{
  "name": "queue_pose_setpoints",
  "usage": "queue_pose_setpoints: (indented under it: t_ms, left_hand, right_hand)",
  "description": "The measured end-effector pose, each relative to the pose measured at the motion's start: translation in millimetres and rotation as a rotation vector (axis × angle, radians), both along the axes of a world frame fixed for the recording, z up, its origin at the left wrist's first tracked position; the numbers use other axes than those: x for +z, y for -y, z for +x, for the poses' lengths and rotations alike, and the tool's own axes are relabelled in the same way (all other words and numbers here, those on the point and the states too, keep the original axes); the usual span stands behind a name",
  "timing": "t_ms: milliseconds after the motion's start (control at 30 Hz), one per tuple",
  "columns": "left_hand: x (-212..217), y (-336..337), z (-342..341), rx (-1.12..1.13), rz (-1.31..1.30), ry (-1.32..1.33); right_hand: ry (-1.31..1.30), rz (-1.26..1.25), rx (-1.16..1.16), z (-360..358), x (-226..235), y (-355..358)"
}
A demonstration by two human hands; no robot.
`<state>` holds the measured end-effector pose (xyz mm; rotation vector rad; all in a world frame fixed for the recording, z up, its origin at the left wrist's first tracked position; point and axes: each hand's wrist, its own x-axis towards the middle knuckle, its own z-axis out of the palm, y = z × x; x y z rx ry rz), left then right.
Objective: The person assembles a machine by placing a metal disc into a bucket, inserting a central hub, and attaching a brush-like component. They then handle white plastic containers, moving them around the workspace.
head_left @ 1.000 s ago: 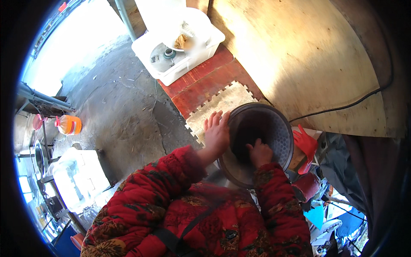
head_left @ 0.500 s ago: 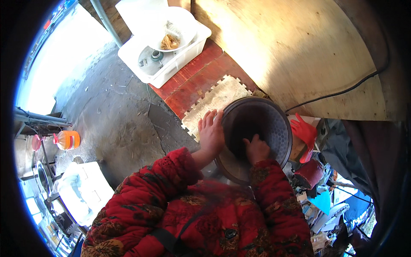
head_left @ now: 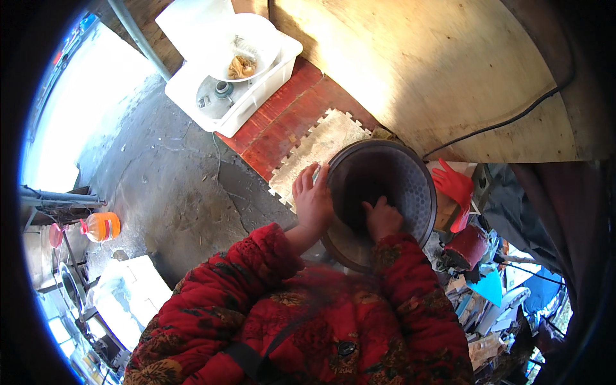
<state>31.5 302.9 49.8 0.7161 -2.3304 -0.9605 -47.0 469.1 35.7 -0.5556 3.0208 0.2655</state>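
Observation:
A dark round tub (head_left: 420,212) with a dimpled inner wall stands tilted in front of me, its mouth toward me and its depth in shadow. My left hand (head_left: 312,204) lies against the left side of its rim, fingers stretched and a little apart. Inside the mouth is my right hand (head_left: 384,220), with its fingers curled together and the thumb at the left. Whatever those fingers may hold is lost in the dark interior.
Beyond the tub lie a pale foam mat (head_left: 321,151) and a red board (head_left: 282,122). A white bin (head_left: 256,96) holds a bowl. Red gloves (head_left: 454,186) hang at the right, above piled scraps (head_left: 487,308). An orange-filled bottle (head_left: 102,227) stands at the left.
The view has shifted slightly, so the surroundings sit a little differently. My left hand stays at the rim and my right hand stays inside the tub, with its fingers slightly moved.

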Motion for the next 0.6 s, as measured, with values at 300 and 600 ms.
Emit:
queue_pose_setpoints:
  t_ms: [300, 600]
  left_hand:
    - [-1.5, -0.7, 0.9, -0.009, -0.011, -0.002]
    - [-7.3, 1.8, -5.6, -0.023, -0.007, 0.071]
  right_hand:
    - [0.110, -0.007, -0.111, 0.6, 4.2, 3.5]
    - [0.088, -0.097, 0.179, -10.0, 13.8, -6.2]
